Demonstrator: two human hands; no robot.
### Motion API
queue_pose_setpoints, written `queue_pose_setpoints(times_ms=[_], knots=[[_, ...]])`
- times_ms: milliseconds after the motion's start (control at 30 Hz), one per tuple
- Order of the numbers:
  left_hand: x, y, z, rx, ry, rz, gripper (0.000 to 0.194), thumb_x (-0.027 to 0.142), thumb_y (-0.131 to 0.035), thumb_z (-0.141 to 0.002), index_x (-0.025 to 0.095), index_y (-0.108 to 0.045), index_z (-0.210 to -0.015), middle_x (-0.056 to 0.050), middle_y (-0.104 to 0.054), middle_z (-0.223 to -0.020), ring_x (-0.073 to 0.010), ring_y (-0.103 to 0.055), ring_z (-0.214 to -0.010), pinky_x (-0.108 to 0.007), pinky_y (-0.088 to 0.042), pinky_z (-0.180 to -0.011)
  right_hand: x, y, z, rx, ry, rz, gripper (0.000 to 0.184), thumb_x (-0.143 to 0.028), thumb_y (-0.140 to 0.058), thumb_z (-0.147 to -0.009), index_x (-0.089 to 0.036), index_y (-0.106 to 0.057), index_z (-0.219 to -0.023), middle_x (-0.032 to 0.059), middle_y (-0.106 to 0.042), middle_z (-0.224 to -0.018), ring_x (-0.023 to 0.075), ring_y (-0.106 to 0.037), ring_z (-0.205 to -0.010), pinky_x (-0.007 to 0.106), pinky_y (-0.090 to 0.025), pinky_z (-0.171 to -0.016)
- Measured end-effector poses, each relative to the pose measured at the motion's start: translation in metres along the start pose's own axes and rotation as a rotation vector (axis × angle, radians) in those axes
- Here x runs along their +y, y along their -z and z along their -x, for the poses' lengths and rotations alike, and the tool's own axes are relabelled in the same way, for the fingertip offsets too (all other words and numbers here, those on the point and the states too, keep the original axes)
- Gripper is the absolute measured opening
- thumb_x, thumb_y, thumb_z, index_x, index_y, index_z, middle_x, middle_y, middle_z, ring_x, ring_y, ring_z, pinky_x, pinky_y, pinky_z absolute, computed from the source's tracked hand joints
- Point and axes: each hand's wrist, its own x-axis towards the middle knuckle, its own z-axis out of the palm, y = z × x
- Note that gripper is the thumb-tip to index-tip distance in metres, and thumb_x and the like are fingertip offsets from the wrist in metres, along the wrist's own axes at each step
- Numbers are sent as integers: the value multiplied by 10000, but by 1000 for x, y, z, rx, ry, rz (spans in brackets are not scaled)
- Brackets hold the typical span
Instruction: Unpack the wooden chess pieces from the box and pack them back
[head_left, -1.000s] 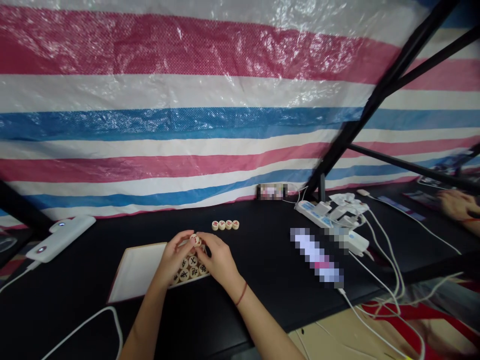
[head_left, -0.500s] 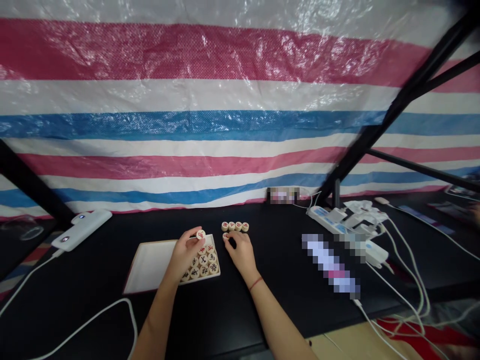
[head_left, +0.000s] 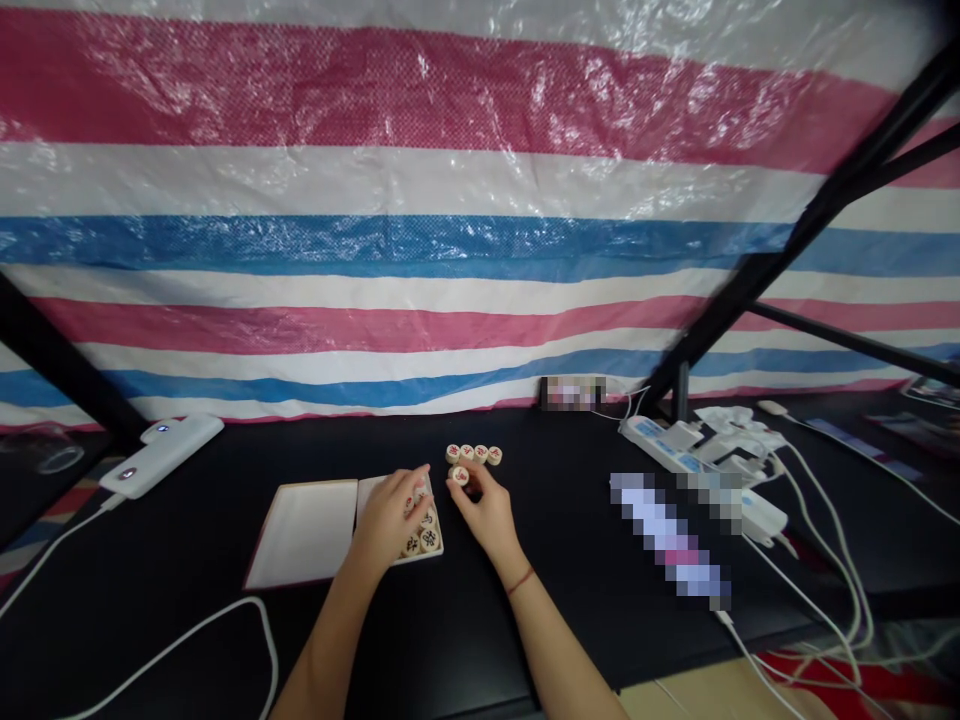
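Observation:
Between the thumb and fingers of my right hand [head_left: 486, 505] is a round Chinese chess piece [head_left: 460, 476] with a red character on its top. It is just in front of a short row of red-marked chess pieces [head_left: 467, 453]. My left hand [head_left: 388, 515] hovers over the white-rimmed box [head_left: 441, 550], thumb and fingers apart, with no piece visible in it. Black-marked pieces [head_left: 429, 540] fill the part of the box that shows. My left hand hides the rest of the contents.
Left of the pieces lies the box's open lid [head_left: 304, 530]. A white device with a cable [head_left: 165, 458] is at the far left of the black table. On the right are a power strip [head_left: 705, 470] with plugs and a pixelated object [head_left: 667, 540]. A striped sheet [head_left: 375, 320] hangs behind.
My left hand held a red-marked piece above the box; now it has lowered over the box without it visible. The piece at my right fingertips now shows its face fully. The view shifted slightly.

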Motion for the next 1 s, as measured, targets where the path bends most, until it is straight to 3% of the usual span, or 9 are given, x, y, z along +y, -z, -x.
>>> queue_pose_setpoints(times_ms=[133, 233, 400, 567, 767, 1000], knots=[[-9, 10, 0, 88, 93, -2, 330, 274, -455, -910, 241, -606, -1202, -48, -669, -977, -183, -634, -918, -326, -492, -843, 12, 1, -4, 75, 14, 150, 208, -334, -575, -855, -199, -620, -1007, 79, -708, -935, 227, -664, -858, 344, -520, -786], [-10, 14, 0, 86, 118, -22, 290, 270, -447, -907, 228, -658, -1100, -55, -685, -971, -191, -640, -911, -329, -484, -830, 15, -1, -6, 84, 87, 250, 172, -298, -575, -864, -196, -646, -984, 93, -692, -972, 236, -638, -899, 361, -505, -816], [-13, 13, 1, 101, 160, -122, 273, 282, -456, -903, 214, -693, -1021, -59, -709, -970, -209, -635, -926, -347, -460, -864, 19, -2, -7, 26, 119, 322, 191, -248, -592, -850, -202, -655, -1025, 79, -682, -1005, 230, -609, -897, 354, -489, -814], [-15, 13, 4, 127, 343, -376, 277, 257, -463, -891, 218, -713, -1004, -67, -712, -981, -231, -627, -911, -344, -441, -824, 19, -3, -7, 18, 103, 360, 90, -219, -577, -837, -198, -616, -915, 56, -675, -912, 210, -593, -825, 319, -470, -764], [-2, 14, 5, 73, 413, -501, 296, 277, -449, -898, 231, -734, -968, -87, -704, -988, -271, -573, -941, -352, -408, -747, 18, -5, -10, 26, 99, 389, 36, -222, -560, -845, -206, -586, -866, 47, -657, -858, 201, -580, -794, 297, -452, -739], [11, 17, 2, -17, 504, -508, 344, 376, -438, -921, 215, -737, -971, -116, -679, -998, -326, -507, -1050, -449, -370, -825, 21, -5, -11, 18, 101, 376, 47, -208, -561, -856, -202, -599, -882, 42, -636, -837, 195, -576, -797, 286, -444, -744]])
